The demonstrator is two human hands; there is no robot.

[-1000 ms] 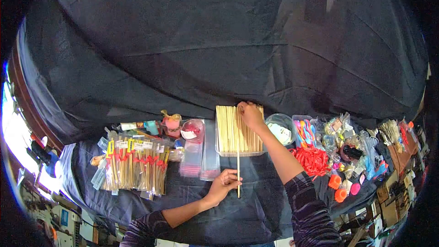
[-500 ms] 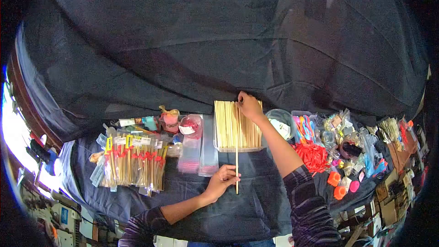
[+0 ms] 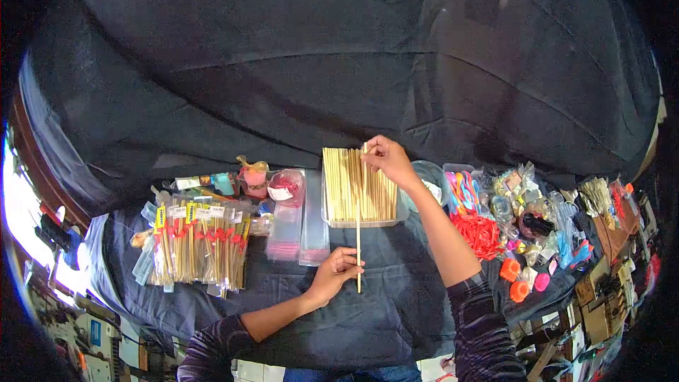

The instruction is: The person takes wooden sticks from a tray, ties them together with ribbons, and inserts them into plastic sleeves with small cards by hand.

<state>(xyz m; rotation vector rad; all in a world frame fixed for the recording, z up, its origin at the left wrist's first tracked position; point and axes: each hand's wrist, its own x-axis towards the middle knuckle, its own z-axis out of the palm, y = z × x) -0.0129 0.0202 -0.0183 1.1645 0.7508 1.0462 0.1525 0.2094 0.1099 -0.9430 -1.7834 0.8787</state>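
Observation:
A single pale wooden stick stands out lengthwise toward me from the clear plastic tray. My left hand is closed on its near portion, thumb and fingers pinching it below the tray. At the far end, my right hand pinches the same stick between thumb and fingertips, above the tray's far right part. Under it, a dense row of similar wooden sticks lies side by side in the tray.
Left of the tray lie clear plastic sleeves, a pink-and-white tub and bagged stick bundles with red ribbons. To the right are a clear bowl, red ribbon pile, colourful spoons and orange pieces. Black cloth lies underneath.
My right hand has shifted slightly and now shows the stick's far end raised between its fingertips. My left hand keeps its grip. The whole view has moved a little.

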